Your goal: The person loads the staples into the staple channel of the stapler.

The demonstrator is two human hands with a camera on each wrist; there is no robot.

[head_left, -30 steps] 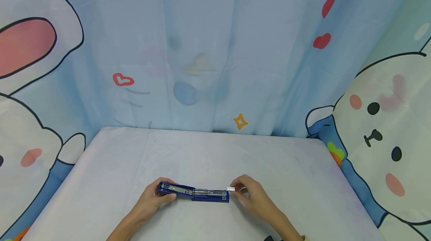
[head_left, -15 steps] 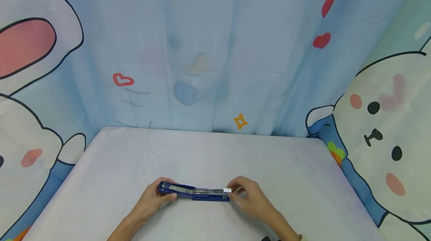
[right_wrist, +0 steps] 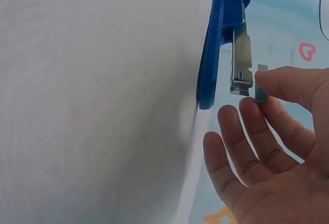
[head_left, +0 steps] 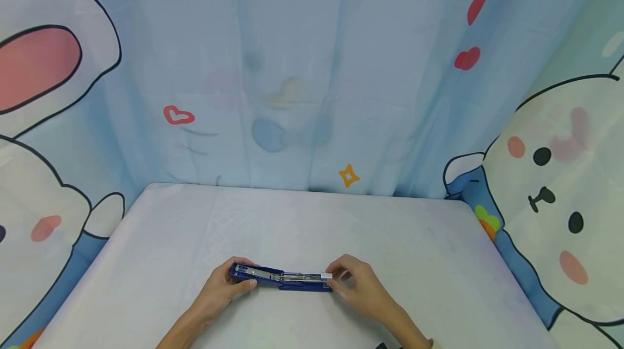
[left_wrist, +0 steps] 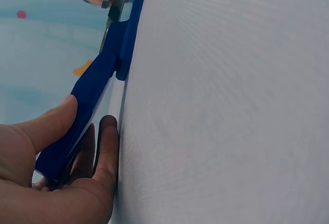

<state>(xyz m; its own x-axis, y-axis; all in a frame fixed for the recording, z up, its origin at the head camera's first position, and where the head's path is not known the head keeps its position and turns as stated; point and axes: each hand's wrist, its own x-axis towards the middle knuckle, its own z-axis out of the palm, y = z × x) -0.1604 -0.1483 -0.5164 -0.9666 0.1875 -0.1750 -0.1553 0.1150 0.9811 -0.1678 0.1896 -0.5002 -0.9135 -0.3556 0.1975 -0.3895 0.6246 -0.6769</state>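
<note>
Here, over the tabletop point(head_left: 292, 224), your left hand point(head_left: 220, 288) grips the opened stapler point(head_left: 304, 287) by one end while your right hand point(head_left: 359, 285) pinches a strip point(right_wrist: 261, 95) just above the rail point(right_wrist: 242, 52), best held parallel and steady.

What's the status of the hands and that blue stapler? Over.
Left hand grips opened blue stapler. Right hand pinches small strip near metal rail. Nothing visibly blocking.

Wht tbl point(head_left: 302, 224) — blue curtain point(head_left: 297, 24), prob.
</note>
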